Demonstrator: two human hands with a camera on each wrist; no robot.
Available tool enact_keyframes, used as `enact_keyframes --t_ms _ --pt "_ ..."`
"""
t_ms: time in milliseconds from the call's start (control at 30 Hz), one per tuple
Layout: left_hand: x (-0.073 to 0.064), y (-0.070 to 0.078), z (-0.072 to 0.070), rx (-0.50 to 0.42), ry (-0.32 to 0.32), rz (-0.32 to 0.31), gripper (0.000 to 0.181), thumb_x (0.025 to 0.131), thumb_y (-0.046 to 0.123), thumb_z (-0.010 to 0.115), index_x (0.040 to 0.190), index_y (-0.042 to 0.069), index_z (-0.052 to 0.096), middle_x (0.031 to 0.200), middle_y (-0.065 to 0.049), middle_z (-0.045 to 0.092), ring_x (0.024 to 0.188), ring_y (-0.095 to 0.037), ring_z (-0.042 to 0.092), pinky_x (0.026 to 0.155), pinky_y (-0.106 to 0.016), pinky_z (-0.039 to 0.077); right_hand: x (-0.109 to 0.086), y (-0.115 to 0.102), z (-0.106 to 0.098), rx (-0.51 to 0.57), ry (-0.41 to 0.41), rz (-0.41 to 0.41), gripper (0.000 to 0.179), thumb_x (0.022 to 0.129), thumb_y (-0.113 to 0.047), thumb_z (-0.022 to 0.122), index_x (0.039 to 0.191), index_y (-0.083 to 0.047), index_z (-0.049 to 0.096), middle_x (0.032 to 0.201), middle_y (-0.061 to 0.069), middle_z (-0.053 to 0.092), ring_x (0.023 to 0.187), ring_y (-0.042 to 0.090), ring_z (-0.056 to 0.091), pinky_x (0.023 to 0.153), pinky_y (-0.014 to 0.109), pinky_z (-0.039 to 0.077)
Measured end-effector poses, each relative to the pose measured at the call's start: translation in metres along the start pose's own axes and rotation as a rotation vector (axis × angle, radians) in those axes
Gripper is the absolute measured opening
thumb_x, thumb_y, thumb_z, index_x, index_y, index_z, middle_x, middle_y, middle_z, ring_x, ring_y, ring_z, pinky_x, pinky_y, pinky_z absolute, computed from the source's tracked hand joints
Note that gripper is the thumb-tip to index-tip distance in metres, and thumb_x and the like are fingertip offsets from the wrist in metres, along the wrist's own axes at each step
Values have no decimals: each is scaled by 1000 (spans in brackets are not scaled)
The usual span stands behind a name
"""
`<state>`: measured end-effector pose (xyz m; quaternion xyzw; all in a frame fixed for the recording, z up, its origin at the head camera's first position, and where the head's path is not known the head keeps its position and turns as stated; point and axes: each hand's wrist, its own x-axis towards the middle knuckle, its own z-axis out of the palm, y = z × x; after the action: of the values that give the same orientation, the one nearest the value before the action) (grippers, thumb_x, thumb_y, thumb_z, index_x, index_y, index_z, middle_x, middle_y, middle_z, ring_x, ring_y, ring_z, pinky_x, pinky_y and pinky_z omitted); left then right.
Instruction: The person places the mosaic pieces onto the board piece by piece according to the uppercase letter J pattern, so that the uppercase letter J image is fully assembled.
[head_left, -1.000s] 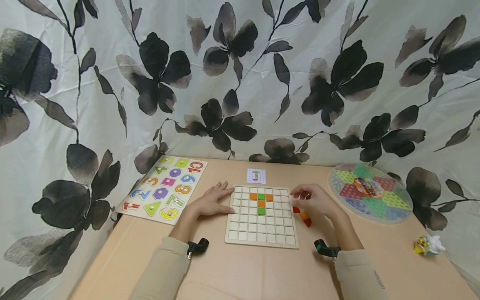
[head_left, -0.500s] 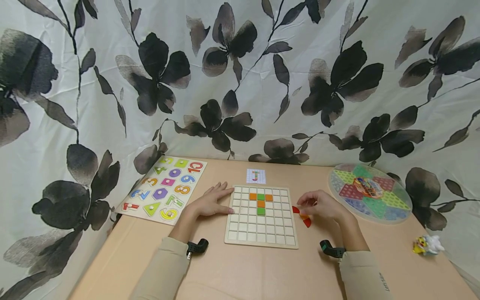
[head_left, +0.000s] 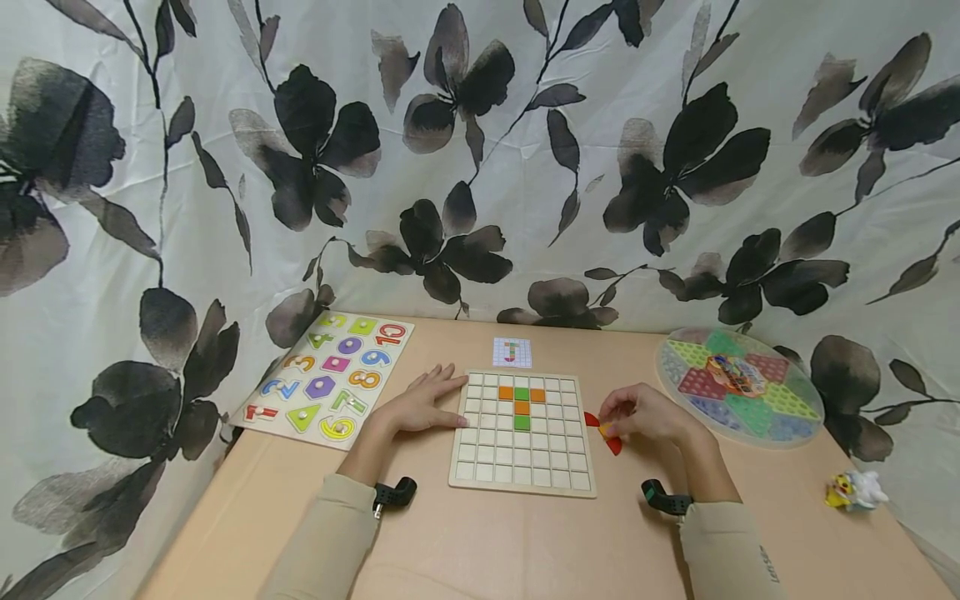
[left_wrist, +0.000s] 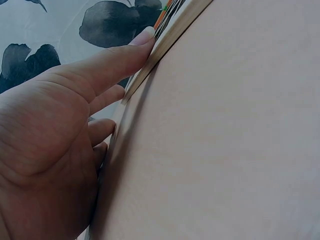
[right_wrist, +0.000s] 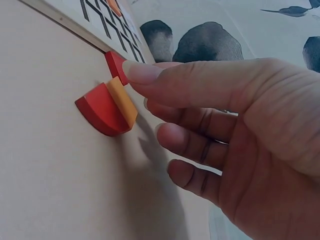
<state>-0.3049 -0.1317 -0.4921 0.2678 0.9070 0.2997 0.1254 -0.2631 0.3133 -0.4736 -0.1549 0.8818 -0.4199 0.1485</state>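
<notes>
A pale wooden grid board (head_left: 522,467) with orange and green squares laid in a T shape lies in the middle of the table. My left hand (head_left: 423,402) rests at its left edge with fingers extended; in the left wrist view the thumb (left_wrist: 117,65) touches the rim. Right of the board, my right hand (head_left: 645,412) has thumb and fingertips brought together at a small orange block (right_wrist: 123,105), which they appear to pinch by its edge. Beside that block lies a red rounded piece (right_wrist: 102,111). Another red piece (head_left: 592,420) sits against the board's right edge, partly behind the thumb in the right wrist view.
Behind the board lies a small card (head_left: 512,352) with a coloured J on a grid. A number and shape puzzle board (head_left: 330,379) is at left. A round patterned board (head_left: 772,417) stands at right, with a small toy figure (head_left: 855,490) nearer the table edge.
My right hand has drawn back slightly to the right and down, from above the board's edge to the loose pieces. The orange block now looks tilted. My left hand stays put.
</notes>
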Motion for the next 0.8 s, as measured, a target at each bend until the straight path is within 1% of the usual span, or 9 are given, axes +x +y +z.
enact_keyframes --t_ms 100,300,533,800 --pt "0 0 0 -3 -2 -2 89 88 54 78 161 20 42 175 -16 13 163 -36 0 133 -53 -1 1 1 1 -2 -10 9 21 85 -9 85 102 -3 75 87 7 66 82 21 56 68 25 49" --pt "0 0 0 -2 -2 -2 89 88 54 78 161 19 41 175 -16 13 163 -36 0 133 -53 -1 1 1 2 -9 -20 5 21 84 -7 85 101 -1 74 86 8 65 81 24 55 66 25 49" --pt "-1 2 0 -2 -3 0 88 89 53 78 161 19 42 175 -16 13 163 -37 0 133 -53 -1 2 0 4 -10 -14 31 21 83 -7 86 99 -3 74 86 8 66 81 23 56 66 26 50" --pt "0 1 0 5 -1 2 88 89 53 77 161 19 41 175 -16 13 163 -37 0 133 -53 -1 4 -1 7 -9 -10 42 21 82 -6 87 98 -3 74 85 9 66 79 24 55 64 25 49"
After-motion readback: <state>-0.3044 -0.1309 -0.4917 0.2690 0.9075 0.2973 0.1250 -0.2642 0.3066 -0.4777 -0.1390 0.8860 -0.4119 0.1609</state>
